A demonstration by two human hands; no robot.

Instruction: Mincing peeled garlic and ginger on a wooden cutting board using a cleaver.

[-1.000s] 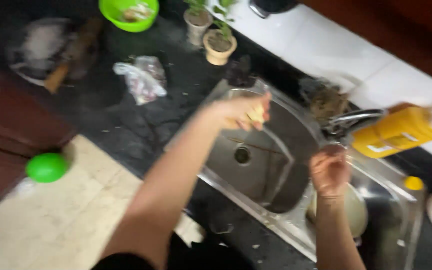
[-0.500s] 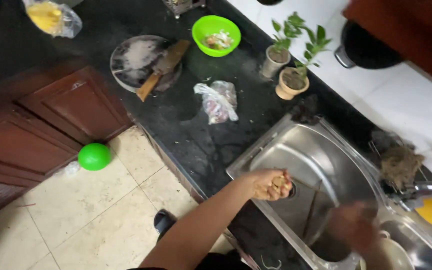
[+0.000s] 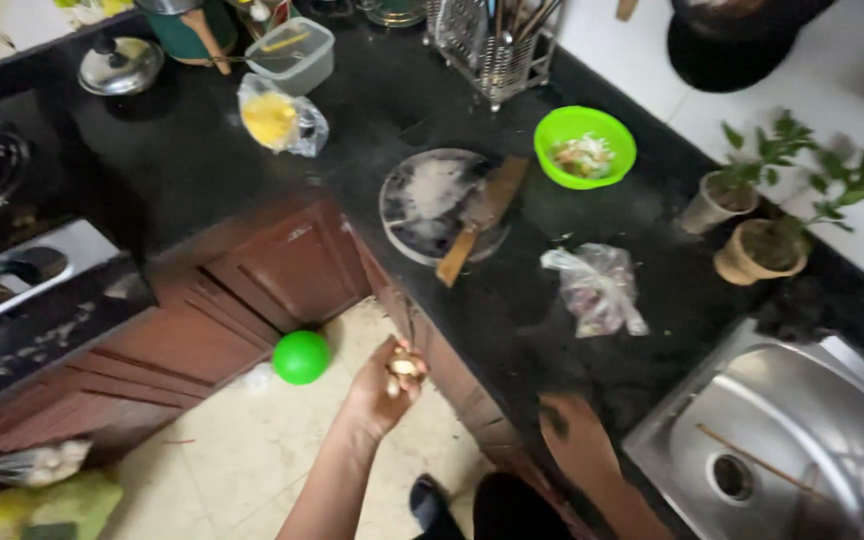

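My left hand (image 3: 384,388) is held out over the tiled floor in front of the brown cabinets, fingers curled around a small clump of pale brown scraps (image 3: 403,366). A green ball (image 3: 301,357) lies on the floor just left of it. My right hand (image 3: 570,430) is blurred and rests at the edge of the black counter (image 3: 202,170), left of the steel sink (image 3: 802,440). I cannot make out its fingers.
On the counter are a round cutting board (image 3: 422,205) with a cleaver (image 3: 479,213), a green bowl (image 3: 584,145), a crumpled plastic bag (image 3: 600,288), two potted plants (image 3: 764,250), a utensil rack (image 3: 492,45) and a bag of yellow stuff (image 3: 272,120). A stove (image 3: 12,280) stands at left.
My left hand has drawn back from the sink with the scraps and now hangs over the floor. The view has swung left toward the cabinets and stove.
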